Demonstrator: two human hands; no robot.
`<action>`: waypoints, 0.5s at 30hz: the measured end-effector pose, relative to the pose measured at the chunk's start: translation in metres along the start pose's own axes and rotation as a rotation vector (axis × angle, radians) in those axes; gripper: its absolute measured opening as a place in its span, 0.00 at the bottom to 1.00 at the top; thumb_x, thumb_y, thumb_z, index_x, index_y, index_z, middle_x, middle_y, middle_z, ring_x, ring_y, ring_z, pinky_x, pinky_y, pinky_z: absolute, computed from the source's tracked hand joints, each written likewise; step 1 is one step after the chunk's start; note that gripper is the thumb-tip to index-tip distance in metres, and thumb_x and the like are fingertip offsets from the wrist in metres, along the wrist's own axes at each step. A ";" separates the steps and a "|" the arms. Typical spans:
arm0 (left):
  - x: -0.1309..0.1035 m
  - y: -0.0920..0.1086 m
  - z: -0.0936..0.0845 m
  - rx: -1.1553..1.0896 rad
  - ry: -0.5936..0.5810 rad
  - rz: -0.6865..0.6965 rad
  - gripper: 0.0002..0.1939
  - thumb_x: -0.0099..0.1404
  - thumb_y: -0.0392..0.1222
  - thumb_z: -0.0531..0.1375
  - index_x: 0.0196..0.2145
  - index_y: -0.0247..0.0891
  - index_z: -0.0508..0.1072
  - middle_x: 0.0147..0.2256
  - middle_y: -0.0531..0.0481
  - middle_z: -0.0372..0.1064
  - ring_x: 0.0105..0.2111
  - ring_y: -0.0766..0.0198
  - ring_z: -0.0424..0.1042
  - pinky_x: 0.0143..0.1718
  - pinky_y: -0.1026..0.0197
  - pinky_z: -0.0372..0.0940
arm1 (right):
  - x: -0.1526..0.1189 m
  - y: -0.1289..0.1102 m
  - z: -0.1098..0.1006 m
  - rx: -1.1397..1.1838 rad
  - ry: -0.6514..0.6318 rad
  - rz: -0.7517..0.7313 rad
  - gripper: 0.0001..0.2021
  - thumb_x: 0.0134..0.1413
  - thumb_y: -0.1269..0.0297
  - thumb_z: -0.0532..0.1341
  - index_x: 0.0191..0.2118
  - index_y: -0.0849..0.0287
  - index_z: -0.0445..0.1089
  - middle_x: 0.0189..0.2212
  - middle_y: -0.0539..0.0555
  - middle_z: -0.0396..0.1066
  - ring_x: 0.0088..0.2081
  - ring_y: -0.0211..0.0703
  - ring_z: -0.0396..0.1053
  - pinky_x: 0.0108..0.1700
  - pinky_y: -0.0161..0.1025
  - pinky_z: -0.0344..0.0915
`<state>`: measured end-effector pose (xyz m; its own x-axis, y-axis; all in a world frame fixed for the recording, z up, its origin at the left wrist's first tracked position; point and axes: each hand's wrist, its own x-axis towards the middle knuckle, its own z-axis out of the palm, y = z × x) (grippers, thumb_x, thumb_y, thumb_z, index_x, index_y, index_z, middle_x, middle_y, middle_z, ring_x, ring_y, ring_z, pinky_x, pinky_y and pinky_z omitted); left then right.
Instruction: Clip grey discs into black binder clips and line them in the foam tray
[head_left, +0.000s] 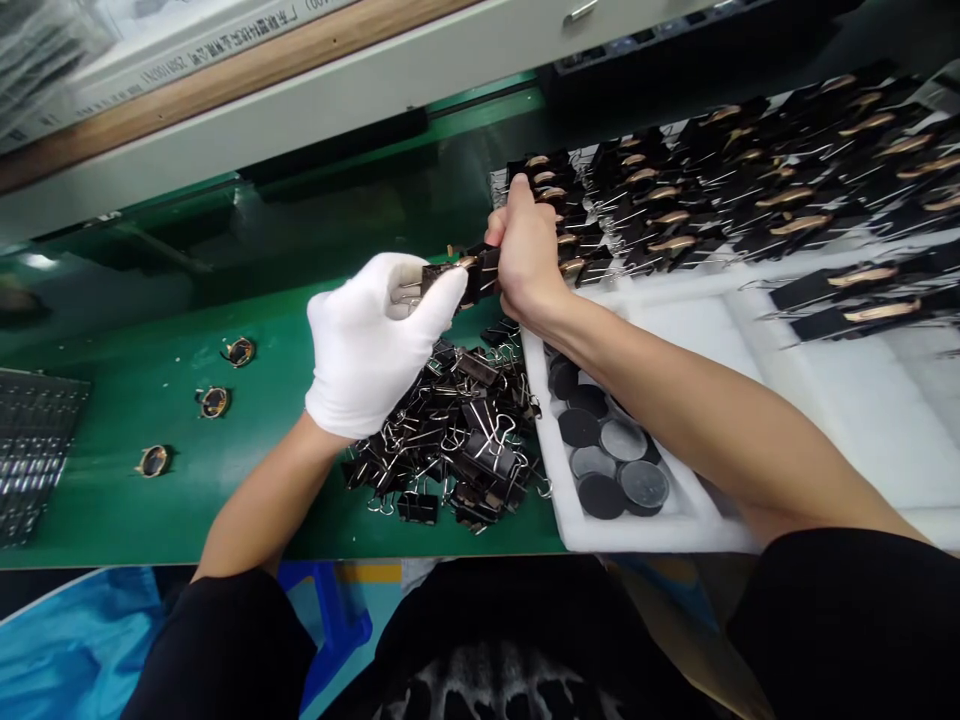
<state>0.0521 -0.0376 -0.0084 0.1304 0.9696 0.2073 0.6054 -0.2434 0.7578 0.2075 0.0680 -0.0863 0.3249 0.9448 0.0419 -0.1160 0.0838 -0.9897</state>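
Observation:
My left hand (382, 335), in a white glove, is closed on a gold-rimmed watch case (469, 263) with black binder clips on its sides. Bare and closed, my right hand (529, 245) grips the black binder clip (487, 272) on the case's right side; its fingertips are partly hidden. Below both hands lies a heap of loose binder clips (480, 440) with silver wire handles. To the right stand rows of gold-rimmed pieces (671, 218) held between black clips. Three round gold-rimmed watch cases, one of them the nearest case (154, 461), lie apart on the green bench.
A white foam tray (555, 480) holds black and clear round discs (601, 495) under my right forearm. Metal racks (37, 440) stand at the left edge. A pale shelf beam (300, 110) crosses above the green bench (255, 510). A blue stool (330, 620) shows below.

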 end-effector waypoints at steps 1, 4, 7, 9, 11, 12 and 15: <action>0.000 0.000 0.002 0.006 0.050 0.009 0.18 0.71 0.58 0.63 0.44 0.40 0.76 0.37 0.49 0.81 0.39 0.60 0.84 0.33 0.63 0.77 | 0.000 0.001 0.000 0.015 0.010 -0.011 0.37 0.70 0.28 0.38 0.21 0.52 0.53 0.19 0.48 0.45 0.24 0.39 0.53 0.30 0.40 0.56; -0.002 0.001 0.008 0.033 0.172 0.032 0.16 0.70 0.56 0.65 0.42 0.40 0.76 0.35 0.50 0.81 0.38 0.61 0.84 0.33 0.64 0.76 | 0.002 0.005 0.000 0.039 0.012 -0.057 0.39 0.65 0.23 0.38 0.18 0.52 0.52 0.19 0.49 0.45 0.24 0.39 0.53 0.28 0.40 0.52; -0.003 0.001 0.008 0.054 0.172 0.029 0.16 0.70 0.57 0.64 0.41 0.41 0.76 0.35 0.51 0.81 0.39 0.61 0.84 0.33 0.63 0.76 | 0.003 0.008 0.000 0.023 -0.001 -0.117 0.40 0.61 0.20 0.42 0.18 0.52 0.53 0.19 0.49 0.45 0.24 0.40 0.52 0.29 0.41 0.52; -0.003 0.001 0.007 0.043 0.167 0.019 0.16 0.70 0.58 0.64 0.41 0.42 0.76 0.36 0.51 0.81 0.39 0.61 0.84 0.34 0.62 0.76 | 0.003 0.008 0.000 0.015 0.007 -0.125 0.40 0.62 0.20 0.42 0.17 0.52 0.53 0.19 0.49 0.45 0.24 0.40 0.51 0.29 0.41 0.52; -0.003 -0.001 0.007 0.019 0.159 0.017 0.17 0.70 0.59 0.64 0.42 0.42 0.76 0.38 0.50 0.81 0.39 0.61 0.83 0.36 0.61 0.77 | 0.003 0.007 0.001 0.018 0.032 -0.111 0.40 0.63 0.21 0.41 0.17 0.52 0.52 0.19 0.49 0.45 0.24 0.40 0.51 0.29 0.41 0.52; -0.003 -0.002 0.007 0.010 0.159 0.022 0.17 0.70 0.59 0.64 0.42 0.42 0.76 0.38 0.50 0.81 0.39 0.61 0.83 0.36 0.61 0.77 | 0.002 0.006 0.001 0.024 0.042 -0.104 0.40 0.64 0.22 0.40 0.17 0.52 0.52 0.19 0.49 0.45 0.24 0.40 0.52 0.29 0.41 0.52; -0.003 -0.004 0.010 0.015 0.181 0.045 0.17 0.71 0.58 0.64 0.43 0.41 0.77 0.38 0.50 0.81 0.38 0.61 0.83 0.38 0.60 0.77 | 0.001 0.005 0.002 0.045 0.044 -0.091 0.39 0.66 0.24 0.41 0.17 0.52 0.52 0.18 0.49 0.45 0.24 0.40 0.53 0.29 0.41 0.53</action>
<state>0.0566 -0.0390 -0.0182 0.0145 0.9368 0.3496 0.6142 -0.2842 0.7362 0.2057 0.0699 -0.0906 0.3770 0.9178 0.1248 -0.1256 0.1841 -0.9748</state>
